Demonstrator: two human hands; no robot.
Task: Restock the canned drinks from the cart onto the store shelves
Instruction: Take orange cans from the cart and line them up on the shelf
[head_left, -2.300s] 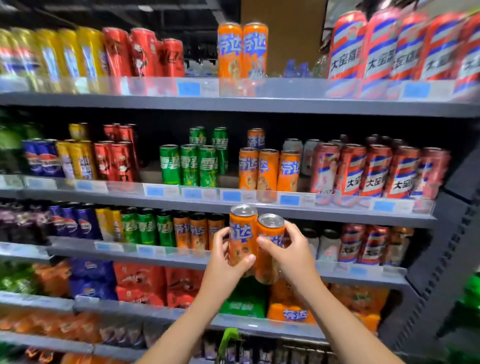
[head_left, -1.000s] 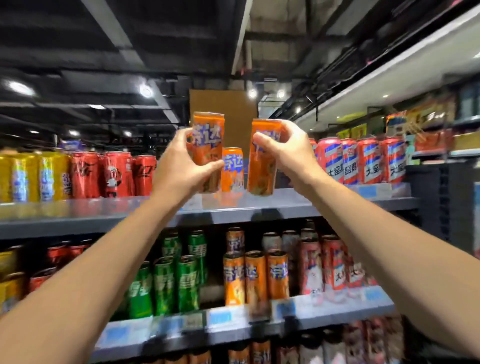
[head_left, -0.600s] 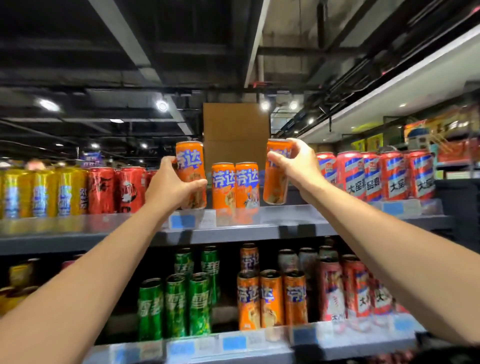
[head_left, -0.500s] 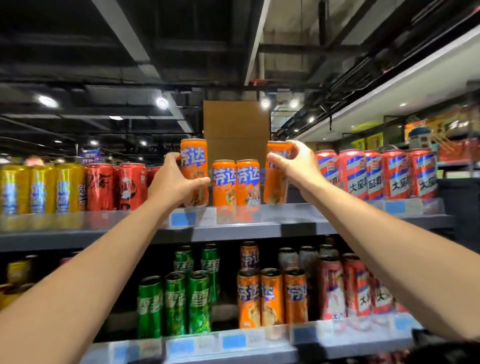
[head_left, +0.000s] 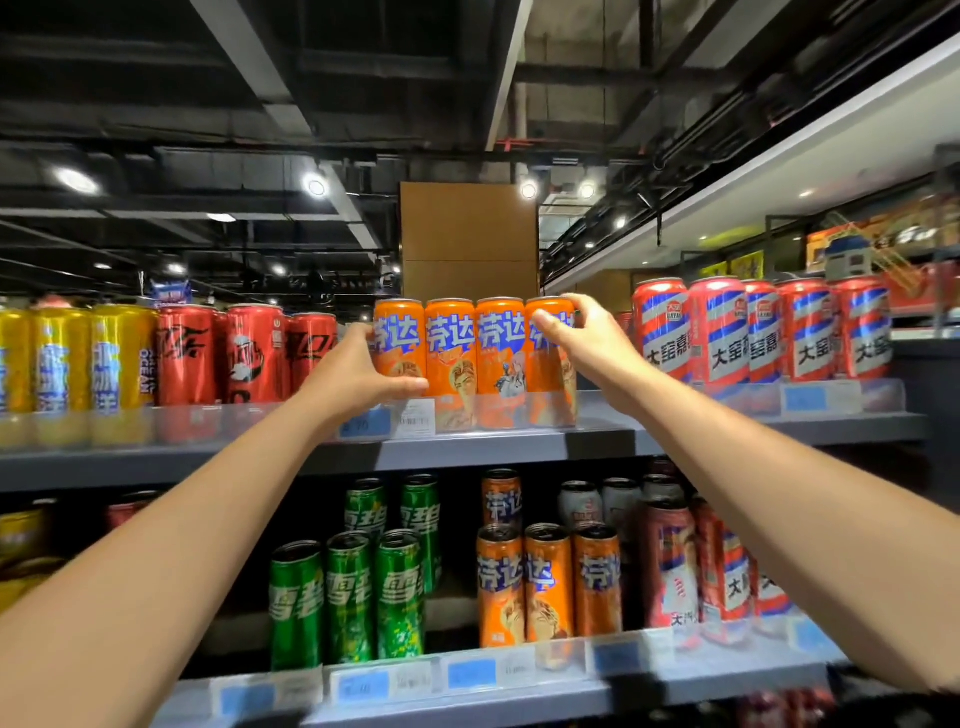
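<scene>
My left hand (head_left: 349, 378) has its grip wrapped round the leftmost orange can (head_left: 399, 347), thumb across the lower front and fingers behind; my right hand (head_left: 582, 344) pinches the rightmost orange can (head_left: 551, 358) near its top, thumb on the label and fingers curled over the far side. Both cans stand upright on the top shelf (head_left: 597, 441), flanking the two middle orange cans (head_left: 475, 345) so that all four form one touching row with labels facing out. I judge that is why I hold from the outer sides — squeezing inward closes the gaps and squares the row against the clear lip at the shelf front.

To the left stand red cans (head_left: 244, 356) and yellow cans (head_left: 78, 358), to the right the striped red cans (head_left: 763, 332), each kind in its own block — so the orange ones belong in this slot. The shelf below (head_left: 467, 696) carries green cans (head_left: 348, 597) and more of the orange kind. The cart is out of view. Both cans look seated, so I reckon letting go comes next.
</scene>
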